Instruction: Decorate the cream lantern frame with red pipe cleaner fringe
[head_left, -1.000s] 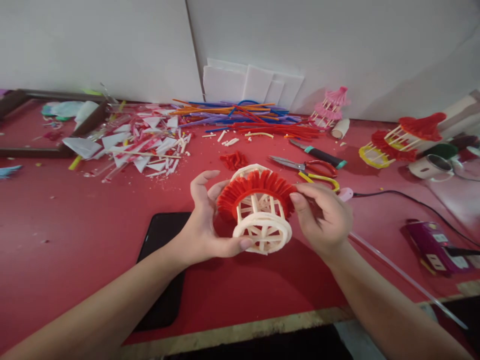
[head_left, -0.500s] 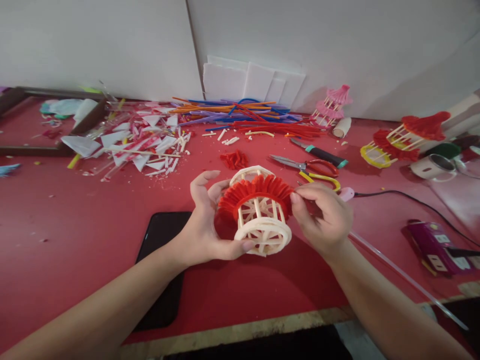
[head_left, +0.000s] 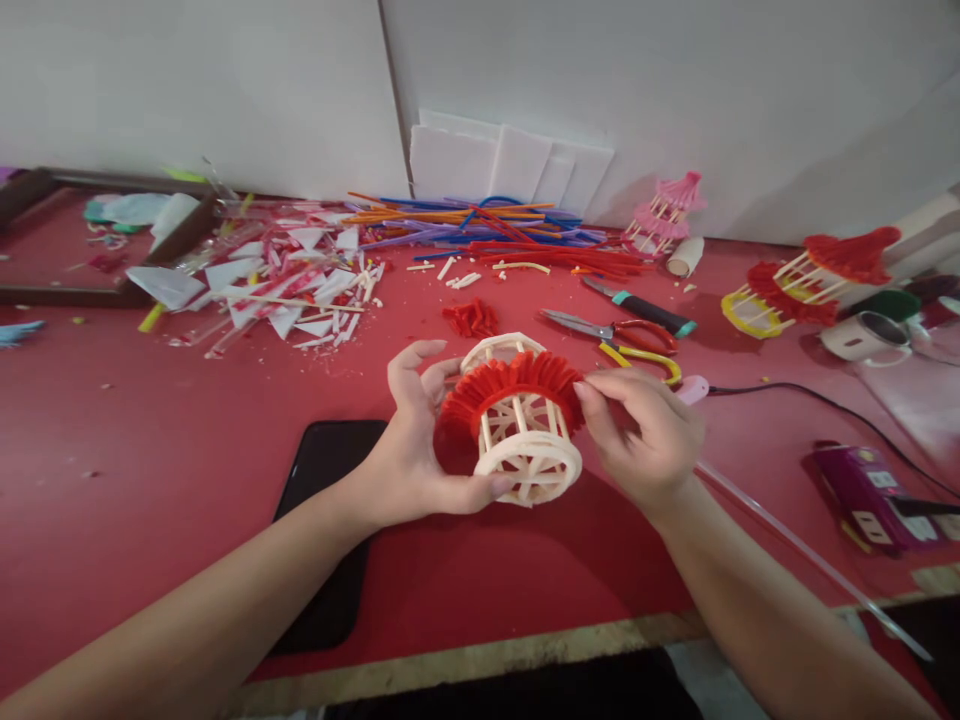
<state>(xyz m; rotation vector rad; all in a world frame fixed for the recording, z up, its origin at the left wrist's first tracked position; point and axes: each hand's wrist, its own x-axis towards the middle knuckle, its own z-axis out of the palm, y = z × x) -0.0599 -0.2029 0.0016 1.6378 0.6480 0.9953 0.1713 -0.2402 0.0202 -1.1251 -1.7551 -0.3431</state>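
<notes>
A big red table (head_left: pixel 187 480) is stretching out in front of the person, and a messy heap of scraps (head_left: pixel 283 320) is lying near the back, on the left. Long coloured sticks (head_left: pixel 480 243) are lying beside it. A black phone (head_left: pixel 319 465) is lying partly behind the left arm. The left hand (head_left: pixel 420 475) is holding the side of a pale round cage (head_left: pixel 529 443), its thumb pressing near the close ring and its fingers spreading wide toward the far end. The right hand (head_left: pixel 649 435) is touching the other side, its thumb and first finger coming close together at the edge of the red frill (head_left: pixel 517 375). The cage is leaning between both hands, over the table, with the frill going around its middle. Behind it, red-handled pliers (head_left: pixel 645 337) are lying near some tiny red bits (head_left: pixel 471 318).
</notes>
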